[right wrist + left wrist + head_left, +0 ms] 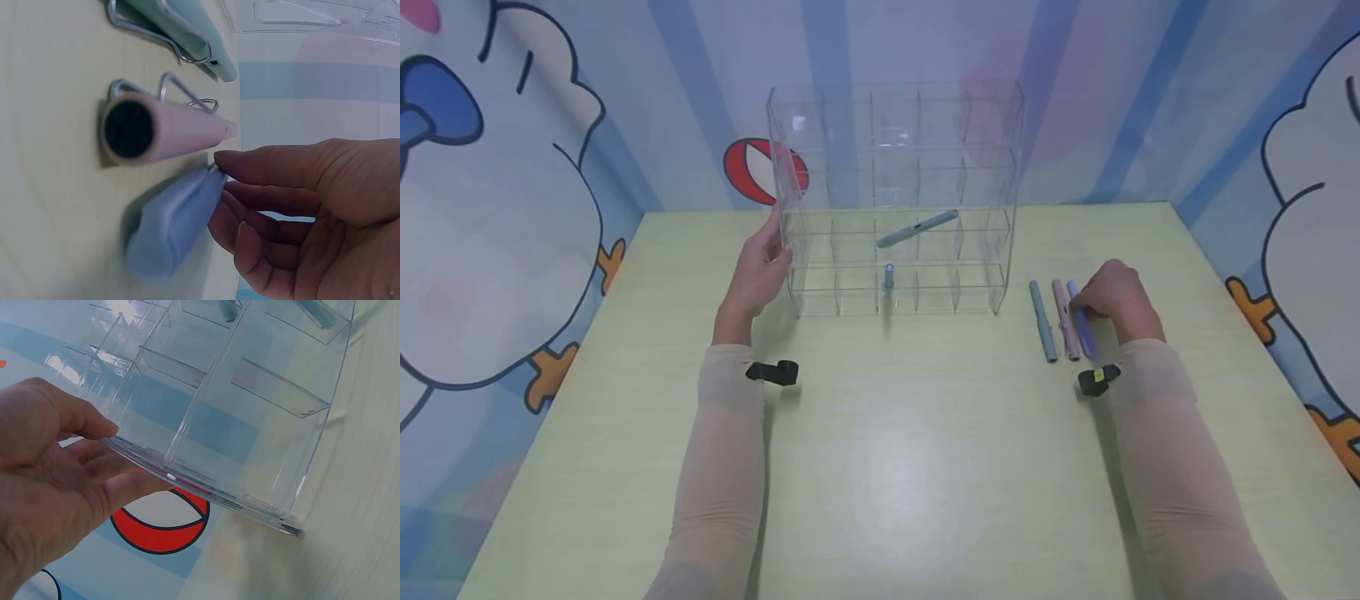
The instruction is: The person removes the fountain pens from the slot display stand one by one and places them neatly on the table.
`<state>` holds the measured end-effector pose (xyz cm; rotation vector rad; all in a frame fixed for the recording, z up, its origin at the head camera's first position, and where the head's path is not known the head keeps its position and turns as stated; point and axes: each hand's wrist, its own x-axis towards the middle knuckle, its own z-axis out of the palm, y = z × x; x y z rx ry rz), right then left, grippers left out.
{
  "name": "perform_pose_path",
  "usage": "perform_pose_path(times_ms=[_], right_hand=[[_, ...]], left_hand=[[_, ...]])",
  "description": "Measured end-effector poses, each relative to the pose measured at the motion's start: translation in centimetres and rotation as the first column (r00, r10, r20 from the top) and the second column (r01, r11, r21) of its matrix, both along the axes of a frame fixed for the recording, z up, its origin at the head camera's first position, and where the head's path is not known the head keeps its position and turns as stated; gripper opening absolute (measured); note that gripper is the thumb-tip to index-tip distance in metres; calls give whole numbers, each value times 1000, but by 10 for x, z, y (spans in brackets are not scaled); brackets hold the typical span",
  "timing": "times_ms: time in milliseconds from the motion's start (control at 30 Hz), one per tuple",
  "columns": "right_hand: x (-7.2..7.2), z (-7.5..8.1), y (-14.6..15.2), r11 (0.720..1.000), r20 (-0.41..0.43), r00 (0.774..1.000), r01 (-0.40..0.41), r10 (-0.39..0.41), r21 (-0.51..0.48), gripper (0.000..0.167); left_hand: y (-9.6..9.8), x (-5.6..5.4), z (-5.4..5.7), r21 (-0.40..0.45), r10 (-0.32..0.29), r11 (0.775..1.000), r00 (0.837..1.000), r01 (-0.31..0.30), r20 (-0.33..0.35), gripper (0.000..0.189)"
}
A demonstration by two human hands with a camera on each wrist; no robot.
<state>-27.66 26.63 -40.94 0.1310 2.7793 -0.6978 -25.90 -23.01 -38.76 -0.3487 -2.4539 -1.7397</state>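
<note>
A clear tiered acrylic organizer [895, 313] stands at the back of the table, divided into several compartments. My left hand [754, 273] grips its left side panel, thumb on one face and fingers behind, as the left wrist view shows. To the right, my right hand [1118, 302] pinches one end of a blue-violet pen [172, 231] between thumb and fingers, low at the tabletop. Beside that pen lie a pink pen [1065, 320] and a grey-green pen [1043, 321], both with wire clips.
Within the organizer, a grey-green pen [917, 229] leans at a slant across a middle tier, and a blue pen [889, 276] points outward from the lowest tier. Behind the table [895, 458] rises a striped cartoon wall [902, 42].
</note>
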Motion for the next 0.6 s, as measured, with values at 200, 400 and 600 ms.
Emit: perform_pose_path(times_ms=[200,400,600], right_hand=[[1,4,-2,1000,6,1000,-4,4,-11,26],[1,2,-1,1000,11,1000,-16,16,3,27],[1,1,-3,1000,0,1000,-23,23,9,26]], left_hand=[[-1,0,1,1,4,1000,1000,-4,-9,73],[-3,-5,-7,-2,9,1000,1000,-9,-14,73],[1,3,4,4,-1,1000,1000,1,5,73]])
